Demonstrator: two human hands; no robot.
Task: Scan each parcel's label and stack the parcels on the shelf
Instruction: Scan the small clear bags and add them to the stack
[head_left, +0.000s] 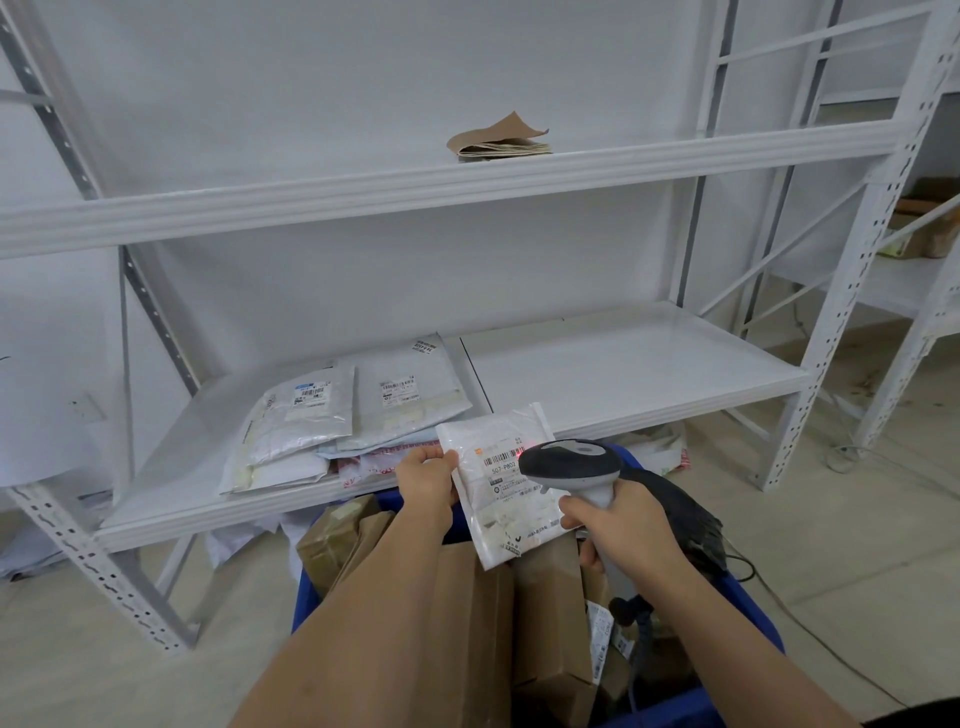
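From the head camera, we hold a white parcel (506, 483) up over the blue bin (748, 608), its label (506, 460) tilted toward us and toward the scanner (574, 462), so the barcode faces the scanner's head; a red glint shows at the label's edge, which we take as the scan beam landing there. Our left hand (428, 480) pinches the parcel's left edge, fingers curled over the front, keeping the label uncovered. Our right hand (618, 519) is wrapped tight round the scanner's grip, its head just beside the label. Behind, the lower shelf (623, 374) already carries a loose pile of scanned-looking mailers (332, 415) on its left half, so this parcel likely goes there next. Brown cardboard parcels (519, 613) wait in the bin below our forearms. A folded brown wad of paper (501, 140) sits on the upper shelf.
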